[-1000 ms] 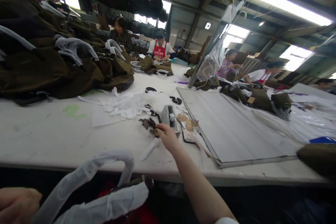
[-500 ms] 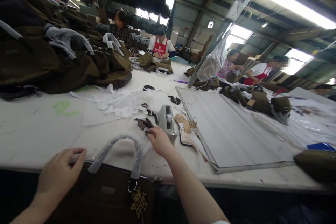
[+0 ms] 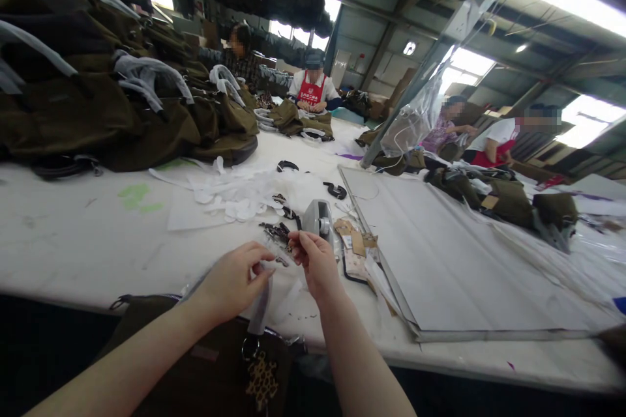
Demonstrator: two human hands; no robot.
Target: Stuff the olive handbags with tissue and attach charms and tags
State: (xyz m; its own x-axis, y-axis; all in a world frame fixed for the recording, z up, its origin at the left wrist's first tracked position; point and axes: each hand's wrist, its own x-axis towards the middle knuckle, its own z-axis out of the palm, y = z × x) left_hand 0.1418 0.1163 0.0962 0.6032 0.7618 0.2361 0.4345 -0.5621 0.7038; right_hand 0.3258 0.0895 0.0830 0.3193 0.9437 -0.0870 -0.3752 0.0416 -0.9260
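A dark brown bag point(image 3: 195, 371) lies at the table's near edge, with a plastic-wrapped handle point(image 3: 260, 306) and a leopard-patterned charm point(image 3: 263, 378) hanging from a ring. My left hand point(image 3: 239, 277) is above the handle, fingers curved and apart, nothing visible between them. My right hand point(image 3: 313, 257) pinches a small dark patterned piece point(image 3: 292, 244) beside a small pile of similar pieces point(image 3: 274, 232). Just behind my right hand stands a grey tape dispenser point(image 3: 315, 212).
Brown bags point(image 3: 147, 117) are heaped at the left. White paper pieces point(image 3: 229, 195) lie mid-table. A large white board point(image 3: 464, 260) and cardboard tags point(image 3: 357, 241) are at the right. A slanted post point(image 3: 391, 120) stands behind. Several people work farther back.
My left hand has moved right, from the bag's left side to above its handle, near my right hand. My right hand has lifted slightly and turned, still pinching. The view has shifted a little.
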